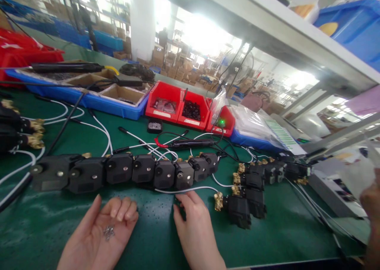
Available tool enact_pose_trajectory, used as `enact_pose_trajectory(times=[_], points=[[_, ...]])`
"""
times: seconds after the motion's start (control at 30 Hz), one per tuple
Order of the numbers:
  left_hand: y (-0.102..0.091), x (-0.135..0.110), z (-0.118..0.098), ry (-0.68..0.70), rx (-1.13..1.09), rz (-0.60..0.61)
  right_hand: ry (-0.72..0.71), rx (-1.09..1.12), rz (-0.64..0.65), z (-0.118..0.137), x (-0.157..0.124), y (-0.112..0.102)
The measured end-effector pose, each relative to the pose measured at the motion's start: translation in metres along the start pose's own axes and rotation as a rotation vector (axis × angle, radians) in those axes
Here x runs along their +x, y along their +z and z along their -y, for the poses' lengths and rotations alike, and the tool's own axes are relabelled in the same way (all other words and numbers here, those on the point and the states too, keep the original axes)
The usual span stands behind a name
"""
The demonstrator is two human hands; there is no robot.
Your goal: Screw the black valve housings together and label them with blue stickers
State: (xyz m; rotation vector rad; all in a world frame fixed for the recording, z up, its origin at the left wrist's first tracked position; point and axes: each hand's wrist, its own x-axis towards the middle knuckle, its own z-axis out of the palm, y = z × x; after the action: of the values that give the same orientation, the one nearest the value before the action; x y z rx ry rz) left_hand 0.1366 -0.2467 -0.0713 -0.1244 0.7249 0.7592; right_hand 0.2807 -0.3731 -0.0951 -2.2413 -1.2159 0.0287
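Observation:
My left hand [103, 226] is turned palm up at the lower left, its fingers half curled. A small heap of silvery screws [109, 232] lies in its palm. To its right, my right hand [194, 226] rests low over the bench with thumb and forefinger brought close together; whatever may be between the tips is too small to make out. Just beyond both hands runs a row of black boxy units [118, 169], most showing a round silvery screw head on the face. A white cable [190, 190] passes just past my right fingertips.
More black units with brass fittings [236, 179] stand at the right. Behind the row lie a black pen-shaped screwdriver [192, 143], a small black box of screws [154, 125], red bins [192, 110] and a blue tray [118, 108]. Another person's hand [371, 201] is at the right edge.

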Motion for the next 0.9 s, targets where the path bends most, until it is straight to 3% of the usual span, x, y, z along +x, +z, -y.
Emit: enact_pose_trajectory(times=[0.2,0.43,0.53,0.7,0.9], points=[[0.001,-0.004,0.001,0.017,0.013,0.049,-0.161,-0.338,-0.037,0.003,0.005,0.023],[-0.006,-0.003,0.000,0.010,0.001,0.103,-0.267,-0.247,-0.034,-0.003,0.007,0.019],[-0.006,-0.003,0.000,-0.014,0.000,0.108,-0.242,-0.087,-0.021,0.004,0.003,0.010],[0.000,-0.005,0.003,-0.031,-0.014,0.043,-0.285,0.285,-0.194,0.020,0.012,-0.009],[-0.019,0.005,-0.003,-0.136,-0.054,0.195,-0.413,0.250,-0.306,0.033,0.041,-0.016]])
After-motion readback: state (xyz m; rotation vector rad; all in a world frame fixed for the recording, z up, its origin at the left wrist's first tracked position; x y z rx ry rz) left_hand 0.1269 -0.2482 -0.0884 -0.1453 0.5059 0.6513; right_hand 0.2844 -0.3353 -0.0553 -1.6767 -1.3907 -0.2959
